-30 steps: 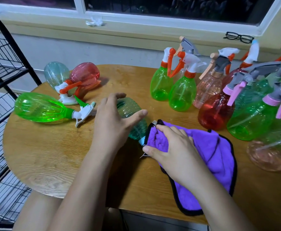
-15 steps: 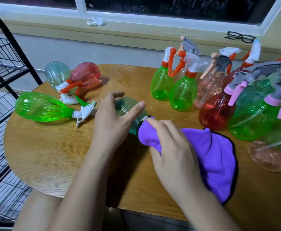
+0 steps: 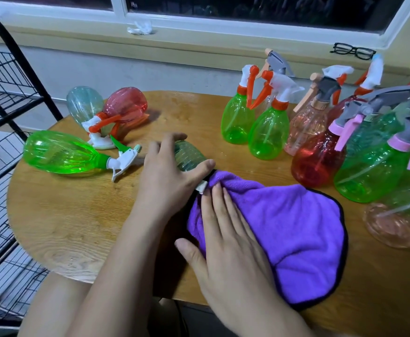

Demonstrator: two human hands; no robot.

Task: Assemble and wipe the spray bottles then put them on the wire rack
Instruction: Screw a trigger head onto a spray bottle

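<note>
A teal spray bottle lies on its side on the round wooden table. My left hand grips its body from above, thumb on the near side. A purple cloth with a black hem covers the bottle's spray head; only a bit of its white trigger shows. My right hand lies on the cloth with straight fingers and presses it down over the head. The black wire rack stands at the table's left.
A green bottle, a pale teal bottle and a red one lie at the back left. Several upright bottles crowd the table's right side. Glasses and a crumpled tissue sit on the window sill.
My right hand has slid the cloth back toward me along the spray head and flattened out on it. My left hand has kept its hold on the teal bottle.
</note>
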